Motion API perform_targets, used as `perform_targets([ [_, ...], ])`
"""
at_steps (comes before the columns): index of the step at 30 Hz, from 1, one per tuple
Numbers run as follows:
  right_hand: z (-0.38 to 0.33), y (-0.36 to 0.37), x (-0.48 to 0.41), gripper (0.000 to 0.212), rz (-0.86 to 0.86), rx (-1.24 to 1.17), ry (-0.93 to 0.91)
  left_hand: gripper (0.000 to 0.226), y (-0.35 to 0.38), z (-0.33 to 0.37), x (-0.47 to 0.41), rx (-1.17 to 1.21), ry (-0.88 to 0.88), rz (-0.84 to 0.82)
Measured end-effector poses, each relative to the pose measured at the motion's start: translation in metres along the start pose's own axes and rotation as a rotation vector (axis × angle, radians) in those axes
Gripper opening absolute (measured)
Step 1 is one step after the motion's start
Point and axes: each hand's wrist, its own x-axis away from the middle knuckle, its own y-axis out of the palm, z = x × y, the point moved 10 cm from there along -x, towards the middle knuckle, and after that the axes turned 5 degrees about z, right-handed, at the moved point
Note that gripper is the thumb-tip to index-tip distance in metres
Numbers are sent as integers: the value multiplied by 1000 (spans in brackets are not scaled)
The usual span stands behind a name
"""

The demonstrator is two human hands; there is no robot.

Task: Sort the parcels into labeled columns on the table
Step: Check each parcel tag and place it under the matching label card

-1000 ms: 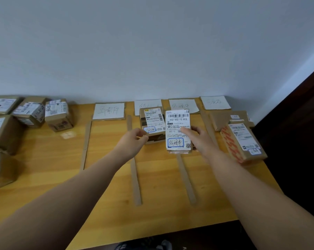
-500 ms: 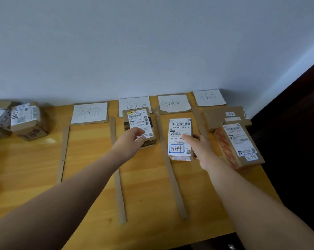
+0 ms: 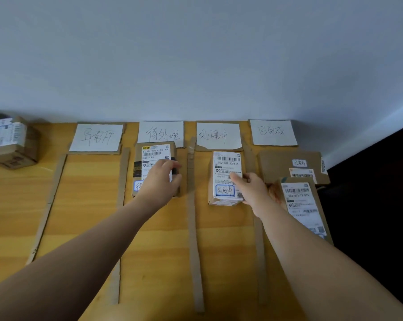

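Observation:
Four white paper labels head the columns on the wooden table (image 3: 84, 205). A brown parcel with a yellow-topped label (image 3: 153, 151) lies in the second column, under its label (image 3: 161, 133). My left hand (image 3: 160, 181) rests on top of it, fingers curled over its right edge. A parcel with a white label and a blue-boxed mark (image 3: 226, 163) lies in the third column below its label (image 3: 216, 135). My right hand (image 3: 251, 188) grips its right side, thumb on the label.
Cardboard strips (image 3: 192, 228) separate the columns. The fourth column holds a flat brown parcel (image 3: 284, 163) and a labelled box (image 3: 305, 205) near the table's right edge. More boxes (image 3: 8, 142) sit at far left. The first column's label (image 3: 96, 137) has bare wood below it.
The right hand has moved its parcel from beside the other one into the third column. Both parcels now lie closer to their labels, and the view has shifted right.

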Motion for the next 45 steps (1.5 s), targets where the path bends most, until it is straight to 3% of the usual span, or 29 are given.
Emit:
perform_targets([
  [5,-21,-1,-20,29,7,165,-87,33,8,7,-14,-8,-18,9],
  [18,-44,-8,-28,42,143,487,-185,32,12,2,-14,-71,-74,-4],
  [36,-77,-31,44,38,292,552,-337,33,-55,6,40,-81,37,101],
  [45,-90,31,124,17,300,528,-381,33,-127,-57,80,-26,81,146],
])
